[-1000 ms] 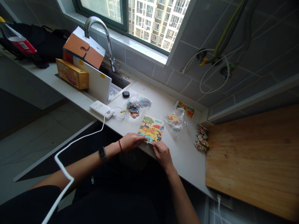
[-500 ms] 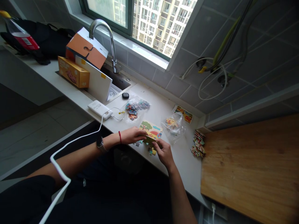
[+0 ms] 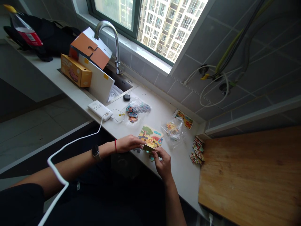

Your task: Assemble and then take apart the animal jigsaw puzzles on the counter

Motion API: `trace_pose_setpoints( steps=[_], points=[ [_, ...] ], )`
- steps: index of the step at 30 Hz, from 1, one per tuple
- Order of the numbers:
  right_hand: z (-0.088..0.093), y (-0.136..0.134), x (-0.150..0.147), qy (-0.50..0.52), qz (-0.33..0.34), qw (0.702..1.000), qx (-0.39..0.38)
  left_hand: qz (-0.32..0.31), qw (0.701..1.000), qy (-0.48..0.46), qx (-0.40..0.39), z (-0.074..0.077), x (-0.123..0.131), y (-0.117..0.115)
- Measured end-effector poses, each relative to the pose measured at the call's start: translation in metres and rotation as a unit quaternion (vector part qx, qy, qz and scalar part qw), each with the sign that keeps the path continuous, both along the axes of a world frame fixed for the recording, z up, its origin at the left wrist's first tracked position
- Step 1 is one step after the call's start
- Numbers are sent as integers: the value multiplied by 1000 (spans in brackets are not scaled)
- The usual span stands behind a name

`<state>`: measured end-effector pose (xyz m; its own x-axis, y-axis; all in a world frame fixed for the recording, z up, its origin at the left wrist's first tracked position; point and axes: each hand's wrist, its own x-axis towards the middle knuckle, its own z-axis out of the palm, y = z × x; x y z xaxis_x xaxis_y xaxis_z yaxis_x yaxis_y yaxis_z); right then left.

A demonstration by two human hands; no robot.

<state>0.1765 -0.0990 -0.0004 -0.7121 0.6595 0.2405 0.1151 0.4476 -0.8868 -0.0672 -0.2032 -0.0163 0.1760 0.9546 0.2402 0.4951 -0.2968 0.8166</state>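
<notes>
The left hand point(image 3: 129, 143) lay with its fingers together against the near edge of the jigsaw puzzle point(image 3: 150, 137), and the right hand point(image 3: 162, 163) held a yellow-green puzzle piece point(image 3: 148, 148) pinched between closed fingers at that same edge. Level, steady handling suited this close work. Loose pieces point(image 3: 137, 150) lay just beside the hands, near the front edge of the white countertop point(image 3: 181, 163). Open surface remained rightward, before the plastic bag point(image 3: 172, 130) and stacked pieces point(image 3: 197, 150).
</notes>
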Motion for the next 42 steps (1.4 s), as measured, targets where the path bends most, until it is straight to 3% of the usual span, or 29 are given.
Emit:
trace_pose_setpoints(
  steps=[5,11,14,18,21,27,31,37,42],
  points=[
    [-11,5,3,-43,-52,992,-108,60,994,34,79,-16,-1,-3],
    [-14,9,4,-131,17,989,-71,77,967,223,93,-31,1,11],
    [-9,7,5,-100,20,993,-61,75,959,257,90,-42,10,25],
    [-4,6,12,-15,-66,997,22,32,962,259,80,-51,21,33],
    [-6,8,19,26,-84,989,117,-4,970,233,70,-50,21,26],
    [-27,6,17,15,-51,968,246,19,976,217,21,-46,9,-6],
    [-43,3,5,-61,19,949,309,28,974,223,-21,-51,4,-26],
    [-52,6,3,-147,66,931,327,51,981,188,-10,-53,1,-34],
    [-51,5,3,-174,75,922,337,53,974,219,27,-49,7,-32]
  ],
)
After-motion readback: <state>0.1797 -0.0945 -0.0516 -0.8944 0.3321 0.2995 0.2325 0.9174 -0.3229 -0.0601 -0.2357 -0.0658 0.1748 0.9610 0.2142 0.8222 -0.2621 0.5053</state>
